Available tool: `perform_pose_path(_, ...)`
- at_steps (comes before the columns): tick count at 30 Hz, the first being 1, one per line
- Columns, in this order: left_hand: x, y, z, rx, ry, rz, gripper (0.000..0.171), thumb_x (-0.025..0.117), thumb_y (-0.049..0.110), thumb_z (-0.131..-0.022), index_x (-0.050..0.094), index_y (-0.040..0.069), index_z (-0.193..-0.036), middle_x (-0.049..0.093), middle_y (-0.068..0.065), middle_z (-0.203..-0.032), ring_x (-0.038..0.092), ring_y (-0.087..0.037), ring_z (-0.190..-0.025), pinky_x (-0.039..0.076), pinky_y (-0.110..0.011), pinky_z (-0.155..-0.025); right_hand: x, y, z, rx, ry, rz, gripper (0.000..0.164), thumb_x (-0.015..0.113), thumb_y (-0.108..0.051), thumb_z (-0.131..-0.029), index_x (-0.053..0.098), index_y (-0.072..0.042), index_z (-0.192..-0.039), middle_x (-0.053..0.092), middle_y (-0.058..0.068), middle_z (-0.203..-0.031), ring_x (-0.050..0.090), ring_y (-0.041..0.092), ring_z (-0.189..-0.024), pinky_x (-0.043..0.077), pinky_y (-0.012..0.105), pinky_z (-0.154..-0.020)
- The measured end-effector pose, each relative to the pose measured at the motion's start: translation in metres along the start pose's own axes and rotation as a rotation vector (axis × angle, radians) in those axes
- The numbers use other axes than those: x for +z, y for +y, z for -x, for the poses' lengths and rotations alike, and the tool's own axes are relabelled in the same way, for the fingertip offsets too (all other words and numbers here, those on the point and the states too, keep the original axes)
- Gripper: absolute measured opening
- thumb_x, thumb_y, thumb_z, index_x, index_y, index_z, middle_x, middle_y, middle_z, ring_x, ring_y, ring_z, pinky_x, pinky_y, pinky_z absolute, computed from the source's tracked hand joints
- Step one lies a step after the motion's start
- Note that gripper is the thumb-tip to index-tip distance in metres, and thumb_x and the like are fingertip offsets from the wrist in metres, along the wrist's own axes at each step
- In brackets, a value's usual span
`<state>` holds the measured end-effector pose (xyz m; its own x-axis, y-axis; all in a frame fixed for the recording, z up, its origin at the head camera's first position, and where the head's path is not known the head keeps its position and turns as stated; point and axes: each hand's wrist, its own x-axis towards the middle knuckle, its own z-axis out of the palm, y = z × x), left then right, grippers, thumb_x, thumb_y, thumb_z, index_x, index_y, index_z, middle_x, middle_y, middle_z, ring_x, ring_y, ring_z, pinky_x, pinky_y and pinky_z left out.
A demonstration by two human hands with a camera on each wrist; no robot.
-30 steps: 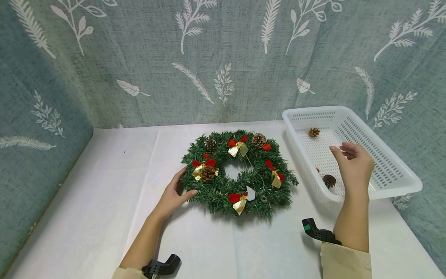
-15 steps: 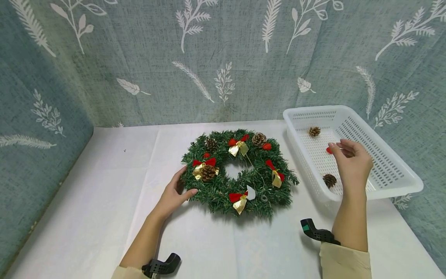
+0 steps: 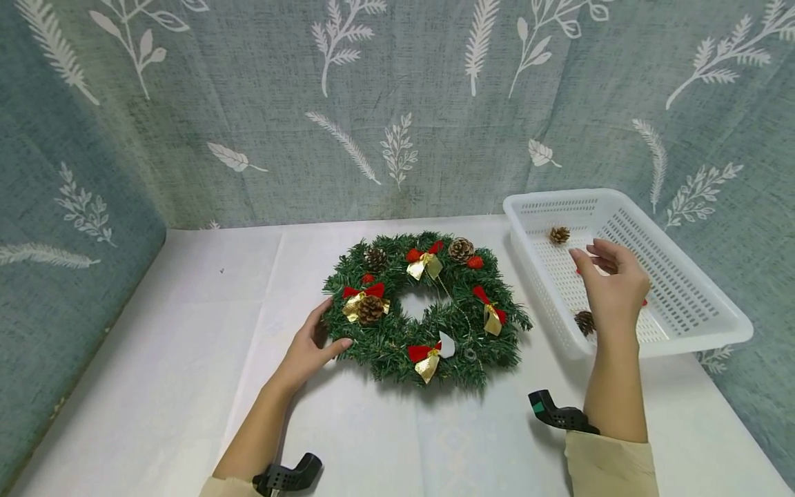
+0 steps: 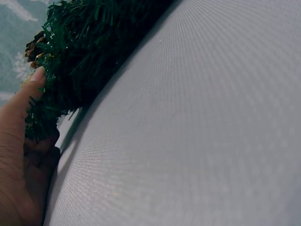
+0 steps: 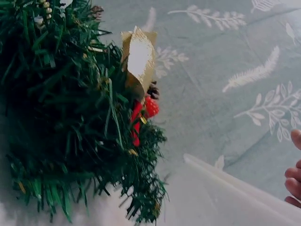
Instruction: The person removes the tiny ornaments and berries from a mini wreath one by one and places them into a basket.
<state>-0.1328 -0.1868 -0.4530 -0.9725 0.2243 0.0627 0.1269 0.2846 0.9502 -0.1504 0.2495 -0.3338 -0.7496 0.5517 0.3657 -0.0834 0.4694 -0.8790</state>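
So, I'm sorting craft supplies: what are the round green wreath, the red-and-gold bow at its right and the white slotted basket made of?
Round green wreath: dull, probably plastic; its needles look like thin strips.
Red-and-gold bow: shiny gold, perhaps foil ribbon, given its glints; matte red, maybe velvet or felt.
White slotted basket: smooth, likely moulded plastic, from its even slots and rounded corners.

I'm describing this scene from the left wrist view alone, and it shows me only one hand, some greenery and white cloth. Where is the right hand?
Observer: In the head view, the right hand appears over a white basket.
Operator: Anything in that basket?
Observer: At least two pine cones.
Operator: And my greenery, what is its whole shape?
Observer: A ring: it is a wreath with an open middle.
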Motion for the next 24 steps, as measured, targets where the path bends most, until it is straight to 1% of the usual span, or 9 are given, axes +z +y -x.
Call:
perform_pose_path(5, 0.001, 0.000, 0.000, -0.002, 0.000, -0.002, 0.081, 0.068, 0.015, -0.088, 0.018, 0.019, -0.152, 0.014, -0.012, -0.158, 0.018, -0.039, -0.142, 0.019, -0.054, -0.115, 0.009, -0.003, 0.004, -0.093, -0.002, -0.038, 0.039, 0.076, -0.026, -0.082, 0.067, -0.004, -0.112, 0.064, -0.014, -0.095, 0.056, -0.005, -0.085, 0.044, 0.010, -0.076)
perform_pose_path(8, 0.001, 0.000, 0.000, 0.001, 0.001, 0.000, 0.081, 0.068, 0.016, -0.088, 0.018, 0.018, -0.152, 0.014, -0.013, -0.158, 0.017, -0.039, -0.142, 0.018, -0.053, -0.115, 0.015, -0.006, 0.007, -0.150, 0.001, -0.056, 0.037, 0.076, -0.023, -0.082, 0.067, -0.001, -0.110, 0.064, -0.013, -0.094, 0.055, -0.005, -0.085, 0.043, 0.011, -0.077)
perform_pose_path(11, 0.001, 0.000, 0.001, -0.007, -0.008, -0.004, 0.082, 0.068, 0.017, -0.089, 0.017, 0.017, -0.152, 0.013, -0.014, -0.158, 0.017, -0.040, -0.142, 0.018, -0.054, -0.115, 0.022, -0.007, 0.009, -0.183, -0.001, -0.074, 0.035, 0.076, -0.021, -0.081, 0.067, -0.001, -0.109, 0.066, -0.007, -0.094, 0.055, -0.006, -0.084, 0.041, 0.012, -0.075)
perform_pose_path(13, 0.000, 0.001, 0.002, -0.017, -0.010, -0.005, 0.082, 0.068, 0.018, -0.089, 0.016, 0.017, -0.153, 0.012, -0.014, -0.158, 0.016, -0.040, -0.142, 0.018, -0.053, -0.115, 0.027, -0.009, 0.011, -0.207, -0.015, -0.090, 0.035, 0.076, -0.020, -0.081, 0.068, -0.001, -0.109, 0.068, 0.000, -0.097, 0.055, -0.006, -0.084, 0.041, 0.013, -0.075)
perform_pose_path(15, -0.001, 0.001, 0.002, -0.025, -0.009, -0.006, 0.082, 0.068, 0.019, -0.089, 0.016, 0.018, -0.153, 0.011, -0.014, -0.158, 0.015, -0.040, -0.142, 0.017, -0.053, -0.115, 0.032, -0.010, 0.012, -0.233, -0.030, -0.103, 0.035, 0.076, -0.019, -0.081, 0.067, -0.001, -0.109, 0.069, 0.008, -0.100, 0.056, -0.006, -0.083, 0.042, 0.014, -0.077)
perform_pose_path(17, -0.001, 0.000, 0.002, -0.029, -0.009, -0.002, 0.082, 0.068, 0.020, -0.089, 0.016, 0.019, -0.153, 0.010, -0.013, -0.158, 0.014, -0.039, -0.142, 0.017, -0.053, -0.116, 0.037, -0.011, 0.013, -0.257, -0.039, -0.109, 0.034, 0.076, -0.018, -0.081, 0.067, 0.000, -0.109, 0.069, 0.011, -0.101, 0.055, -0.007, -0.082, 0.043, 0.014, -0.079)
perform_pose_path(21, -0.001, 0.000, 0.001, -0.030, -0.011, -0.006, 0.082, 0.068, 0.020, -0.089, 0.015, 0.019, -0.153, 0.011, -0.013, -0.158, 0.015, -0.040, -0.142, 0.017, -0.053, -0.115, 0.044, -0.011, 0.015, -0.302, -0.047, -0.132, 0.033, 0.076, -0.016, -0.081, 0.067, 0.002, -0.108, 0.070, 0.014, -0.101, 0.056, -0.008, -0.081, 0.044, 0.013, -0.081)
perform_pose_path(24, 0.000, 0.000, 0.000, -0.027, -0.007, -0.006, 0.082, 0.068, 0.020, -0.089, 0.016, 0.019, -0.153, 0.011, -0.013, -0.158, 0.016, -0.041, -0.142, 0.017, -0.053, -0.115, 0.050, -0.009, 0.017, -0.328, -0.066, -0.139, 0.033, 0.075, -0.015, -0.082, 0.067, 0.003, -0.107, 0.070, 0.015, -0.100, 0.058, -0.005, -0.082, 0.044, 0.012, -0.080)
